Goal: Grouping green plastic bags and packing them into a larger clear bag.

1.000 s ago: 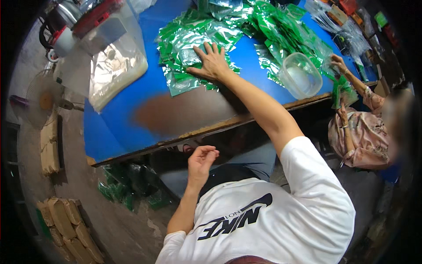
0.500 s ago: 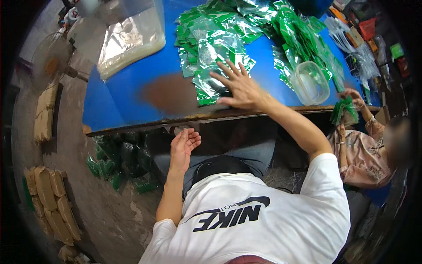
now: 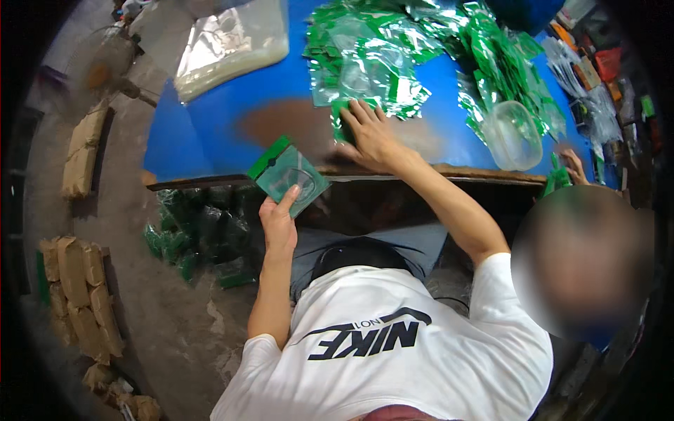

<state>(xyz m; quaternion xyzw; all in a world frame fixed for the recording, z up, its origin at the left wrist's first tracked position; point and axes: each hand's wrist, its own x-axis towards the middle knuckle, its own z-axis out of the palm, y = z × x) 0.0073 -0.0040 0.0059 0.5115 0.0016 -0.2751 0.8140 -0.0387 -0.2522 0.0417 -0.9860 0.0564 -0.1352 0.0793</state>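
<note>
Just in front of the table's edge, my left hand [image 3: 279,219] pinches a clear packet with a green top band [image 3: 289,177], thumb on its face. A ring-like round shape shows through the plastic. My right hand [image 3: 373,139] lies palm down near the table's front edge, its fingers apart. Its fingertips rest on another green packet [image 3: 342,116], partly covered by the hand. Beyond it, a loose heap of similar glossy green-and-clear packets [image 3: 372,59] spreads over the blue table [image 3: 210,130].
A stack of clear plastic bags [image 3: 235,52] lies at the table's far left. A second green packet heap [image 3: 502,67] and a clear plastic tub [image 3: 514,137] are at right, near a co-worker's hand [image 3: 574,167]. Filled bags [image 3: 200,238] and brown paper bundles [image 3: 81,281] sit on the floor.
My left hand, with no packet visible in it before, now holds one up at the table edge. The right hand has come slightly nearer the edge, fingers less spread. The co-worker has leaned nearer.
</note>
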